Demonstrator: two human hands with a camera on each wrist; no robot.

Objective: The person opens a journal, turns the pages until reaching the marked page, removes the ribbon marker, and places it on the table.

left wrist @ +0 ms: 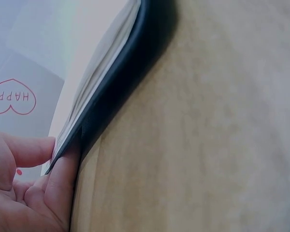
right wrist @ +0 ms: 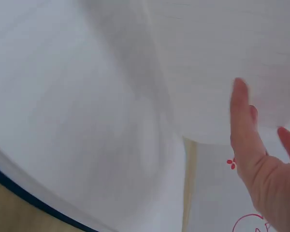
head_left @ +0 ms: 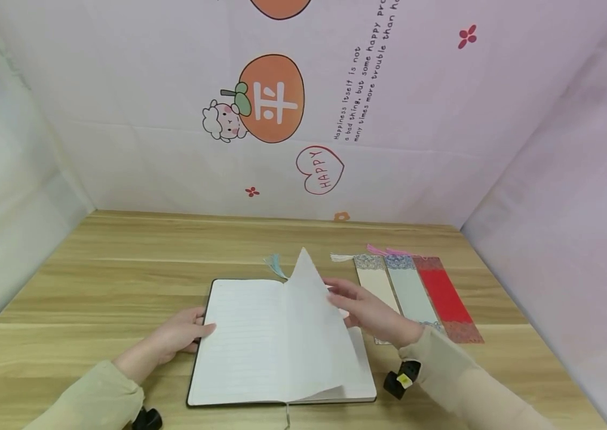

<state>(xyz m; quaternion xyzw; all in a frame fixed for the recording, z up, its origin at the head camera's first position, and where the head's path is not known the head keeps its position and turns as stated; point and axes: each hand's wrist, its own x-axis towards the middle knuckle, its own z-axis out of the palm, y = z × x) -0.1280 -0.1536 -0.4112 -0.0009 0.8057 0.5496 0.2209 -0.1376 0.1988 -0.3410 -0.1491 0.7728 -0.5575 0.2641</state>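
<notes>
Lined notebook (head_left: 244, 340), lying open on the wood-grain worktop (head_left: 120, 269), directly between the two hands and near the person. Spine runs away from the person; the open spread is broader side to side, so its long axis runs from one hand to the other.

Left hand (head_left: 177, 331): pinches the left edge about midway along, thumb at the page side, fingers tucked under the dark cover.

Right hand (head_left: 365, 310): fingers extended and loosely parted at the free edge of a raised page (head_left: 314, 340). No pinch is evident from the right wrist; whether the fingertips press on the paper I cannot tell.

Key relation: the raised page is joined at the spine and stands over the right half, far corner peaked, free edge towards the right hand. That hand is clearly the nearer one to it; the left is across the spread, placed to steady the book, in my judgement.

Also noted: light-blue tassel (head_left: 275, 264) at the far end of the spine, its attachment hidden. Cream bookmark (head_left: 376, 280), pale blue bookmark (head_left: 411, 289) and red bookmark (head_left: 445, 292) lie side by side, right of the notebook.
</notes>
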